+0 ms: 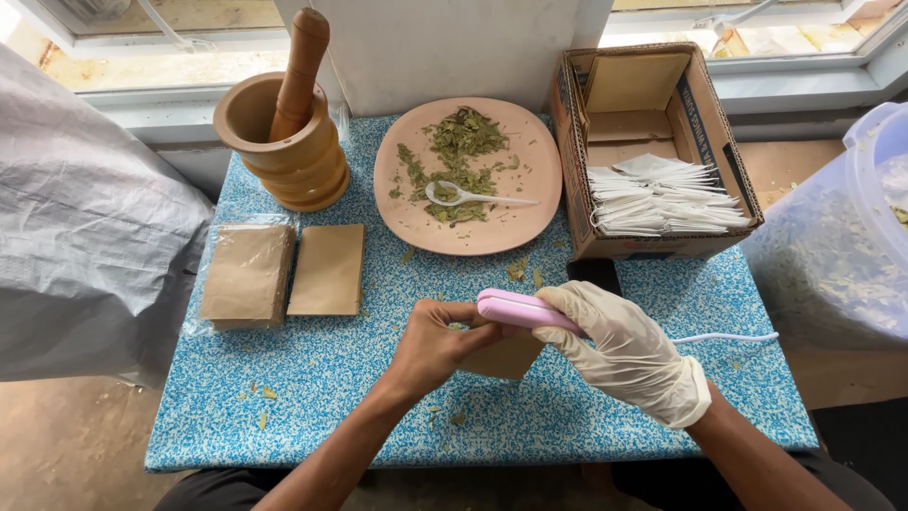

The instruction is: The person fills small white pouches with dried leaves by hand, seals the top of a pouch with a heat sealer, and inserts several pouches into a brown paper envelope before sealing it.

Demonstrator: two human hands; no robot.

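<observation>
**— What are your hands doing right now?**

My gloved right hand (629, 355) is wrapped around a pink handheld sealer (526, 311), closed firmly on its rear half. My bare left hand (445, 343) is pinched on a small brown paper pouch (506, 358), holding it up off the blue speckled table (312, 378) just under the sealer's front end. The two hands meet over the near middle of the table.

**— So which step is that?**

I judge it's the sealing step: the pouch's top edge sits at the sealer's front, though my fingers hide whether it is actually inside the clamp. The next move calls for keeping that edge flat and straight while the sealer presses along it.

**— Which way does the sealer lie?**

Its long axis runs nearly left to right, tilted slightly, with the free tip pointing to my left and a little away from me. A thin white cord (724, 338) trails off to the right.

**— And around you?**

Beyond my hands, a pink plate (539, 156) of dried green leaves (459, 151) with a white spoon (463, 196). To its left, a wooden mortar (288, 142) and pestle (301, 66); below that, stacks of flat brown pouches (284, 270). To the right, a cardboard box (605, 248) of white filter bags (662, 194).
</observation>
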